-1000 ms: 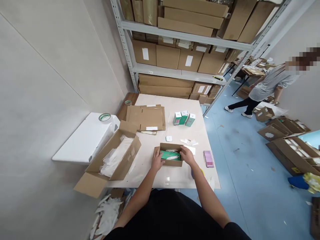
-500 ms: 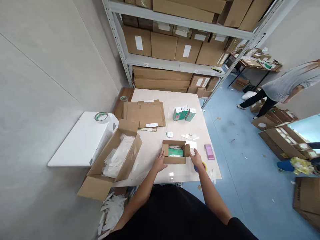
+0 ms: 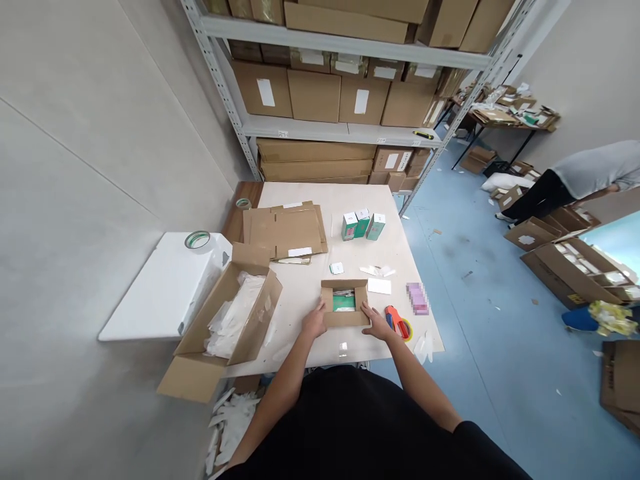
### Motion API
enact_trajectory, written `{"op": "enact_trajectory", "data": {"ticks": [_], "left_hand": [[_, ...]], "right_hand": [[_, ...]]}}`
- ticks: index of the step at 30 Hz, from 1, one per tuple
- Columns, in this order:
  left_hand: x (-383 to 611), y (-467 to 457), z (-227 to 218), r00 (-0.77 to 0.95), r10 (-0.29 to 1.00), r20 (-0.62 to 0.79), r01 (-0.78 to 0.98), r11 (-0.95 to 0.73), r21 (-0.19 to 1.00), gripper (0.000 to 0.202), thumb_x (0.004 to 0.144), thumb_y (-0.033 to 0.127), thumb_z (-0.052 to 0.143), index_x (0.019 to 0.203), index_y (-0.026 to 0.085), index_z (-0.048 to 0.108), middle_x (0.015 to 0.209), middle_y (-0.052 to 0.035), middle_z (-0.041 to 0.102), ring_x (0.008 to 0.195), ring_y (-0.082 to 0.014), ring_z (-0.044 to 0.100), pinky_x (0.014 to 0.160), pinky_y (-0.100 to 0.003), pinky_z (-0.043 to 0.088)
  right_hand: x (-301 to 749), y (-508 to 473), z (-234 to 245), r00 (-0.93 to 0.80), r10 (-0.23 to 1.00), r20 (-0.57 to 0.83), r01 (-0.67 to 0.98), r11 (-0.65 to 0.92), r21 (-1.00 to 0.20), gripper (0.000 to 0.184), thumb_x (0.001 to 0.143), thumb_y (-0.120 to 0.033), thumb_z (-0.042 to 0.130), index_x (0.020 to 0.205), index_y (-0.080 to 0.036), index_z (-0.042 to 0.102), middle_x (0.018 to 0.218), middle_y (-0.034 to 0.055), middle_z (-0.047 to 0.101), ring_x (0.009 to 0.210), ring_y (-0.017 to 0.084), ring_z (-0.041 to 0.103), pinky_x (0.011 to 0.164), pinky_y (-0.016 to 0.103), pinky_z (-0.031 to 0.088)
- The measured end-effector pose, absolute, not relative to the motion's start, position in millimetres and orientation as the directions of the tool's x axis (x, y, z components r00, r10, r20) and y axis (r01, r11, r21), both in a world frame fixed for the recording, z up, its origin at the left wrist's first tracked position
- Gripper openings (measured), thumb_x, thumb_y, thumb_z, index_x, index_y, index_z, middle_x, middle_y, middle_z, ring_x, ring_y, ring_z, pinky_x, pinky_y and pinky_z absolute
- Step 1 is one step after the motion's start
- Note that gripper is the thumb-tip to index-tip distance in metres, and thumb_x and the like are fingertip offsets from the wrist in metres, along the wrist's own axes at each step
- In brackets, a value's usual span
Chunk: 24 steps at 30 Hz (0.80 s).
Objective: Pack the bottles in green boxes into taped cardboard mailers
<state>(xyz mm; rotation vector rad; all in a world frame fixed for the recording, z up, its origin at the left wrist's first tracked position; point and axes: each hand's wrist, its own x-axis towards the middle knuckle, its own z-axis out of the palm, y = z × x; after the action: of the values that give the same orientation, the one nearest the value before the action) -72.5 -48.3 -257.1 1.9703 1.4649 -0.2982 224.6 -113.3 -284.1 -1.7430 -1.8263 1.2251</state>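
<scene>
A small open cardboard box [image 3: 345, 319] sits on the table in front of me. Inside it lies a green package [image 3: 344, 305] with some clear plastic above it. My left hand [image 3: 314, 321] holds the box's left side, fingers along the cardboard. At the opposite side, my right hand [image 3: 376, 324] grips the right edge, its fingertips at the short flap, which is folded inward. Just right of that hand, an orange-red tape cutter [image 3: 397, 323] lies beside a yellow-rimmed tape roll [image 3: 409, 331]. A white card [image 3: 379, 286] is behind my right hand.
Flattened cardboard [image 3: 285, 232] and green-and-white boxes [image 3: 361, 224] occupy the table's far half. A large open carton [image 3: 255, 327] with white plastic bags stands left. Shelving [image 3: 320, 127] rises behind the table. Another person [image 3: 590, 173] bends over at the right.
My right hand has moved inward, and the box's right flap, which stuck outward, is now folded in. The tape cutter has come into sight. The other person has bent lower.
</scene>
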Motion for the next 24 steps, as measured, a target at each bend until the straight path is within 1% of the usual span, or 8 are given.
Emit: {"op": "enact_trajectory", "data": {"ticks": [3, 7, 10, 13, 17, 20, 22, 24], "left_hand": [[-86.4, -29.1, -252.4, 0.434, 0.683, -0.587, 0.873, -0.158, 0.461, 0.094, 0.073, 0.029, 0.079, 0.159, 0.023, 0.042, 0.175, -0.0062, 0.013, 0.143, -0.0304, 0.051, 0.111, -0.033, 0.047], [-91.6, -6.7, -248.6, 0.435, 0.69, -0.578, 0.843, -0.086, 0.531, 0.053, 0.089, 0.039, 0.067, 0.14, 0.023, 0.064, 0.167, -0.004, 0.039, 0.147, -0.0258, 0.046, 0.117, -0.03, 0.04], [-78.9, -9.2, -250.5, 0.291, 0.827, -0.481, 0.87, -0.021, 0.492, 0.037, 0.096, 0.033, 0.06, 0.13, 0.024, 0.07, 0.149, -0.0053, 0.061, 0.134, -0.0236, 0.058, 0.11, -0.03, 0.045], [-58.4, -27.1, -255.4, 0.107, 0.931, -0.348, 0.893, 0.063, 0.445, 0.045, 0.098, 0.024, 0.056, 0.142, 0.025, 0.061, 0.143, -0.0073, 0.063, 0.122, -0.0219, 0.064, 0.1, -0.029, 0.049], [-34.7, -42.1, -254.5, -0.04, 0.972, -0.232, 0.917, 0.128, 0.379, 0.069, 0.096, 0.018, 0.054, 0.162, 0.03, 0.034, 0.162, -0.0103, 0.041, 0.131, -0.0262, 0.056, 0.095, -0.033, 0.053], [-23.5, -30.2, -242.0, 0.042, 0.989, -0.14, 0.955, 0.001, 0.297, 0.085, 0.09, 0.012, 0.057, 0.166, 0.03, 0.023, 0.172, -0.0092, 0.023, 0.15, -0.0317, 0.034, 0.108, -0.039, 0.047], [-18.2, -16.5, -231.5, 0.137, 0.983, -0.122, 0.962, -0.103, 0.251, 0.089, 0.087, 0.009, 0.057, 0.166, 0.028, 0.021, 0.171, -0.0098, 0.026, 0.157, -0.0331, 0.02, 0.117, -0.044, 0.039], [-14.3, -5.6, -224.0, 0.215, 0.963, -0.16, 0.959, -0.178, 0.219, 0.086, 0.086, 0.009, 0.057, 0.165, 0.026, 0.026, 0.163, -0.0125, 0.041, 0.158, -0.0331, 0.018, 0.122, -0.046, 0.03]], "right_hand": [[230.9, -115.9, -284.3, -0.136, 0.949, -0.283, 0.595, -0.15, -0.79, 0.08, 0.073, -0.032, 0.082, 0.149, -0.03, 0.056, 0.16, 0.0059, 0.049, 0.152, 0.029, 0.039, 0.126, 0.048, 0.03], [230.1, -108.3, -280.3, -0.013, 0.967, -0.253, 0.553, -0.204, -0.808, 0.04, 0.092, -0.04, 0.064, 0.128, -0.026, 0.072, 0.138, 0.0082, 0.068, 0.132, 0.026, 0.06, 0.113, 0.039, 0.044], [223.2, -97.9, -280.1, 0.21, 0.943, -0.257, 0.635, -0.332, -0.698, 0.027, 0.094, -0.044, 0.062, 0.103, -0.023, 0.076, 0.116, 0.01, 0.075, 0.111, 0.027, 0.068, 0.095, 0.034, 0.051], [217.0, -88.9, -282.3, 0.389, 0.881, -0.269, 0.698, -0.472, -0.538, 0.029, 0.091, -0.048, 0.066, 0.086, -0.02, 0.071, 0.108, 0.0123, 0.071, 0.094, 0.026, 0.068, 0.081, 0.033, 0.049], [216.8, -80.4, -283.8, 0.425, 0.833, -0.356, 0.671, -0.553, -0.494, 0.035, 0.088, -0.05, 0.069, 0.105, -0.02, 0.068, 0.117, 0.0123, 0.067, 0.093, 0.026, 0.067, 0.074, 0.031, 0.046], [218.8, -76.7, -281.4, 0.43, 0.811, -0.396, 0.654, -0.582, -0.483, 0.052, 0.086, -0.049, 0.072, 0.128, -0.02, 0.062, 0.13, 0.0142, 0.063, 0.105, 0.029, 0.066, 0.078, 0.032, 0.047], [218.4, -75.6, -278.4, 0.421, 0.814, -0.4, 0.669, -0.576, -0.47, 0.057, 0.087, -0.048, 0.071, 0.135, -0.02, 0.059, 0.136, 0.016, 0.06, 0.115, 0.031, 0.063, 0.083, 0.034, 0.047], [216.7, -75.2, -275.2, 0.413, 0.83, -0.375, 0.692, -0.554, -0.463, 0.058, 0.089, -0.046, 0.069, 0.138, -0.019, 0.057, 0.142, 0.0174, 0.056, 0.123, 0.034, 0.058, 0.089, 0.036, 0.047]]}}
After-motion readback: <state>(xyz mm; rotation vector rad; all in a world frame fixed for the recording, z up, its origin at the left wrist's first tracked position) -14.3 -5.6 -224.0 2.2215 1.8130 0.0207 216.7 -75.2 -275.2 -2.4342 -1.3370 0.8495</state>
